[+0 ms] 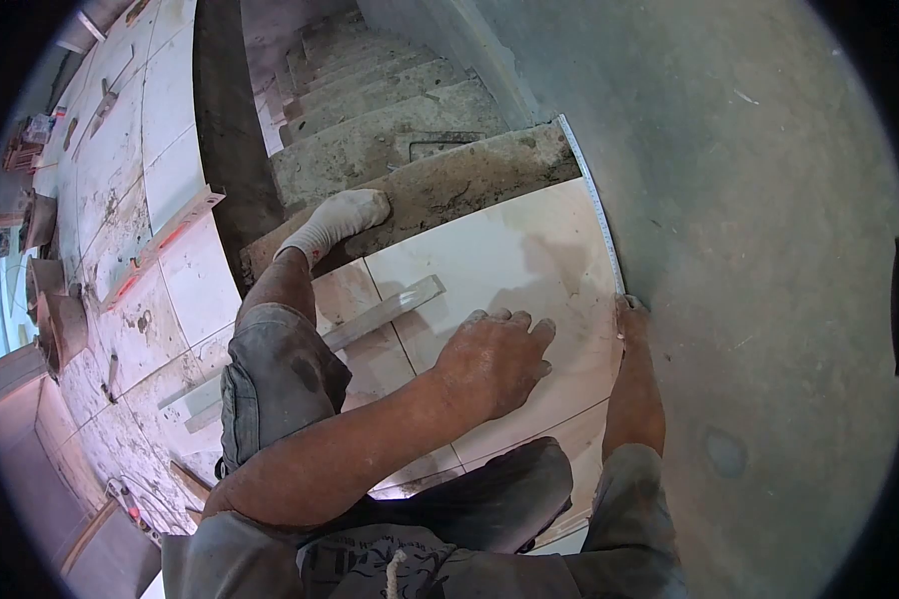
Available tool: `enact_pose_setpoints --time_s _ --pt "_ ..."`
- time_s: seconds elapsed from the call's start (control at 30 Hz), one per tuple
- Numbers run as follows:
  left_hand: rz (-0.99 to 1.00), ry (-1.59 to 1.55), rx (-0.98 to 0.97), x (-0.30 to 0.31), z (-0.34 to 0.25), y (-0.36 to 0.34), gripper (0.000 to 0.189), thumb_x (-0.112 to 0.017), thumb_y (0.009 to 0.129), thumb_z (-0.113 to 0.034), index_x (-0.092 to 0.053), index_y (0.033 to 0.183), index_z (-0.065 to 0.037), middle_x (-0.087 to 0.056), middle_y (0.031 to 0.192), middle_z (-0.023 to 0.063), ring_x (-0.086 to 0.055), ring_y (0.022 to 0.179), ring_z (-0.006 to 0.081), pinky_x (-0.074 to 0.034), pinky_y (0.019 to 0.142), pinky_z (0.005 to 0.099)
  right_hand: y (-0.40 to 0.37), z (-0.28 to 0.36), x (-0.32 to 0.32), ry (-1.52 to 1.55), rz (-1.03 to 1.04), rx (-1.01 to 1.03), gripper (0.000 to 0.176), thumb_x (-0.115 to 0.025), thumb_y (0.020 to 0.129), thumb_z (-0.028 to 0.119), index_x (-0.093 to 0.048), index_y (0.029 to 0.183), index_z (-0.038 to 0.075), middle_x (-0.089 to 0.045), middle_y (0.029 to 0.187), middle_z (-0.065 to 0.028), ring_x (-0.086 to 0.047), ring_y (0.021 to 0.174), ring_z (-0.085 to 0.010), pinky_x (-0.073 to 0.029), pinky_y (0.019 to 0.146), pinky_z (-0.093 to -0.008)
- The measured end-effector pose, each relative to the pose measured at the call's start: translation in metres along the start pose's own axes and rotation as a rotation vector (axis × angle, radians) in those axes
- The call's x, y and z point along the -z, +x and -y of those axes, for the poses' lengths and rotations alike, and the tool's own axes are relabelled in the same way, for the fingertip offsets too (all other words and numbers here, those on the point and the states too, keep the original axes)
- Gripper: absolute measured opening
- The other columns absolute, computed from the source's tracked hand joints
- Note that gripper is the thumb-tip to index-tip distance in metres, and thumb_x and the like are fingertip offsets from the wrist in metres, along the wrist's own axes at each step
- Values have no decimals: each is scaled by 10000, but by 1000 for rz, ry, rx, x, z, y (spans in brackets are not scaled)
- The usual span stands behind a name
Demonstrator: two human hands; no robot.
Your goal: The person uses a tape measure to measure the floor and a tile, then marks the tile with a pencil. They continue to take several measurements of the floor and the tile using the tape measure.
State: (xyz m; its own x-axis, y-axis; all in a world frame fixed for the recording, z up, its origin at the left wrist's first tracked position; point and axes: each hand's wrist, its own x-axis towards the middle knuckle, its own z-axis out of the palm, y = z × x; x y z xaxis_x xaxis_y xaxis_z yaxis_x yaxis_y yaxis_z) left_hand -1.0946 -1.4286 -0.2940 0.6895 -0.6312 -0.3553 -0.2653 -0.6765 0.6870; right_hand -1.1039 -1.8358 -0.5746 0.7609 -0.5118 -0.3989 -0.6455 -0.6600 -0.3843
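Note:
My right hand (631,314) is closed on the lower end of a tape measure (591,195). The tape's blade runs along the foot of the wall, up to the edge of the step. My left hand (494,359) hangs over the large pale floor tile (529,250). Its fingers are loosely bent and apart, with nothing in them, and a shadow falls on the tile beyond. A metal straightedge bar (390,309) lies across the tiles to the left of that hand, passing under my leg.
Rough concrete stairs (390,140) drop away beyond the tile's far edge, with a metal frame-like piece (445,140) on one step. A grey wall (769,250) rises at right. A reddish level (165,245) and several buckets (62,324) are at left. My socked foot (345,222) is at the edge.

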Motion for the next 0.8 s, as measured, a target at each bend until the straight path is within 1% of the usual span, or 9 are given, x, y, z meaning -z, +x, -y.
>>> enact_pose_setpoints --time_s 0.07,0.13,0.27,0.37,0.43,0.5,0.57,0.67,0.8 --pt "10 5 8 -1 0 1 412 -566 851 -265 -484 1177 -27 -586 959 185 -578 940 337 -460 830 422 0 0 1 34 31 -30 343 -587 840 322 -632 1033 43 -644 874 -93 -598 758 -187 -486 653 -341" --pt "17 7 10 0 -1 1 412 -567 851 -266 -484 1177 -28 -586 958 185 -577 942 337 -460 828 422 5 -5 -3 -74 -12 27 347 -588 840 330 -634 1029 43 -645 856 -92 -598 748 -185 -485 664 -335" --pt "1 4 5 -2 0 1 415 -571 847 -266 -484 1176 -29 -587 955 185 -574 949 334 -459 826 423 -5 6 4 -56 -26 40 349 -585 839 340 -637 1022 46 -647 847 -90 -600 742 -181 -486 666 -325" --pt "-5 10 10 -2 0 1 415 -572 846 -265 -485 1176 -30 -586 959 184 -573 951 333 -455 832 425 -9 15 8 -94 -2 47 358 -583 837 346 -635 1031 50 -649 865 -93 -605 757 -185 -487 676 -318" --pt "17 11 18 1 -2 2 414 -571 847 -264 -485 1176 -29 -586 962 184 -572 954 334 -453 836 425 -6 12 6 -74 7 1 371 -579 837 350 -631 1044 47 -650 904 -106 -610 788 -193 -489 682 -322" --pt "39 11 25 1 -2 2 413 -570 848 -263 -485 1177 -29 -585 966 184 -570 956 334 -451 839 425 -6 11 6 -88 -3 19 373 -580 836 348 -630 1045 43 -650 899 -106 -609 783 -191 -488 675 -320" --pt "13 8 11 -2 -1 1 409 -565 852 -261 -484 1178 -28 -584 969 185 -569 958 337 -451 841 425 -7 11 6 -101 -14 36 374 -581 834 345 -629 1046 40 -649 895 -106 -609 777 -190 -487 667 -319" --pt "10 5 14 -4 0 3 406 -565 851 -259 -485 1175 -28 -583 961 184 -568 955 337 -452 840 426 -7 10 4 -47 -18 22 377 -584 832 344 -628 1048 38 -649 889 -110 -609 772 -197 -485 662 -328" --pt "14 1 16 -2 -1 2 405 -567 851 -260 -486 1176 -31 -583 958 183 -568 957 337 -452 840 426 -9 13 7 -72 -11 20 376 -585 832 341 -625 1050 36 -650 890 -117 -610 783 -217 -477 710 -343"
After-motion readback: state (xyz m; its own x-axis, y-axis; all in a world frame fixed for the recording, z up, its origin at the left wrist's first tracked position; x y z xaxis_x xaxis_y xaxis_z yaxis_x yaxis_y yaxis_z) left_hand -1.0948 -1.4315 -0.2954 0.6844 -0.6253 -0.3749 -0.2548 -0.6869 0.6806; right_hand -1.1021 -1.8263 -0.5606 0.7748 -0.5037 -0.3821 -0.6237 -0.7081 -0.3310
